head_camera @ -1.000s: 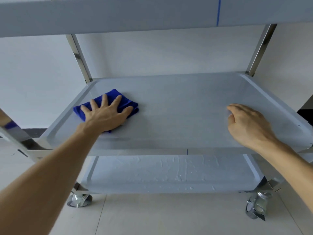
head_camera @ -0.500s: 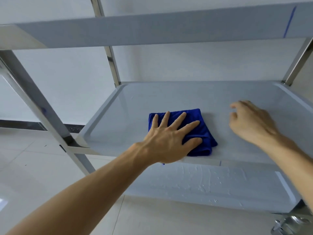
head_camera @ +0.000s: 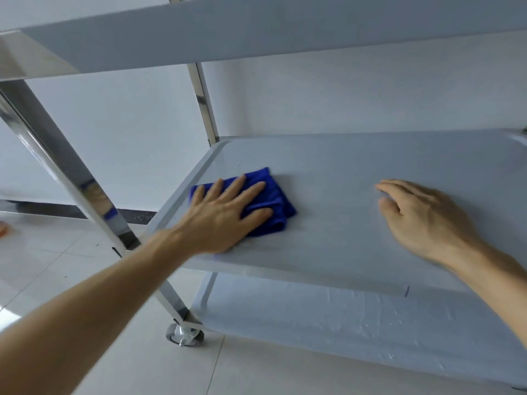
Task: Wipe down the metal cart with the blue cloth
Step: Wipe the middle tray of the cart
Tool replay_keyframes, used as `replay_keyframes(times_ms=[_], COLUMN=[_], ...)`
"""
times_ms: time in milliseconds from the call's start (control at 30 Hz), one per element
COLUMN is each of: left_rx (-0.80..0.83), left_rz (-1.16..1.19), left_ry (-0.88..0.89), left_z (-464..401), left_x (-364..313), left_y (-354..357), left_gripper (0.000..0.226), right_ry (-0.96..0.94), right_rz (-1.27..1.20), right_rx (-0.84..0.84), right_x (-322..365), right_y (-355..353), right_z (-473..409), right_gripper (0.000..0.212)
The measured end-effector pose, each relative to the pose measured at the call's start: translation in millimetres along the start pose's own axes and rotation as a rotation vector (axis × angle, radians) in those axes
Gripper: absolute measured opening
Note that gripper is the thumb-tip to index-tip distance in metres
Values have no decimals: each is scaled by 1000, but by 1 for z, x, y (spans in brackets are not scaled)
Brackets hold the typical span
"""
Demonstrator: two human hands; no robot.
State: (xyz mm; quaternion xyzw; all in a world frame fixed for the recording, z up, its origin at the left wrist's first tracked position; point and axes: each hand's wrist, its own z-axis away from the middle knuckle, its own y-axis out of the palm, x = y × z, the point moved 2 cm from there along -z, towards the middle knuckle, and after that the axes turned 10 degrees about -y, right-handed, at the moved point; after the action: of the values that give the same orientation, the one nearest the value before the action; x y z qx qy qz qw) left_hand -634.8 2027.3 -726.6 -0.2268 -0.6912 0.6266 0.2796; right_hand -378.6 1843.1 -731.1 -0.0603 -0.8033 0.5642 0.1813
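The metal cart has three shelves; its middle shelf (head_camera: 342, 172) fills the centre of the view. A folded blue cloth (head_camera: 275, 199) lies on the left part of that shelf. My left hand (head_camera: 225, 218) presses flat on the cloth with fingers spread, covering its near half. My right hand (head_camera: 422, 220) rests on the bare shelf to the right, fingers loosely curled, holding nothing. A wide gap of shelf separates the two hands.
The top shelf (head_camera: 256, 35) overhangs close above. A shiny front-left post (head_camera: 71, 178) slants down to a caster wheel (head_camera: 184, 334). The bottom shelf (head_camera: 342, 323) shows below. A white wall stands behind, pale floor tiles (head_camera: 57, 252) to the left.
My left hand has slid the cloth from the shelf's middle back toward its left edge. The view has shifted left. My right hand stays resting on the shelf.
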Motion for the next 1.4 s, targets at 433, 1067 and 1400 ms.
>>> replay_keyframes(times_ms=[433, 1067, 1400], left_rx=[109, 113, 82], left_rz=[168, 157, 220], left_ry=[-259, -533, 135], left_z=[-90, -159, -132], left_x=[-47, 26, -95], left_y=[3, 6, 1], left_gripper=[84, 62, 59], right_ry=[-22, -41, -32], right_rz=[68, 62, 58], right_rx=[-28, -73, -71], right_x=[4, 5, 4], right_y=[10, 10, 3], right_z=[-4, -2, 2], right_gripper=[35, 39, 45])
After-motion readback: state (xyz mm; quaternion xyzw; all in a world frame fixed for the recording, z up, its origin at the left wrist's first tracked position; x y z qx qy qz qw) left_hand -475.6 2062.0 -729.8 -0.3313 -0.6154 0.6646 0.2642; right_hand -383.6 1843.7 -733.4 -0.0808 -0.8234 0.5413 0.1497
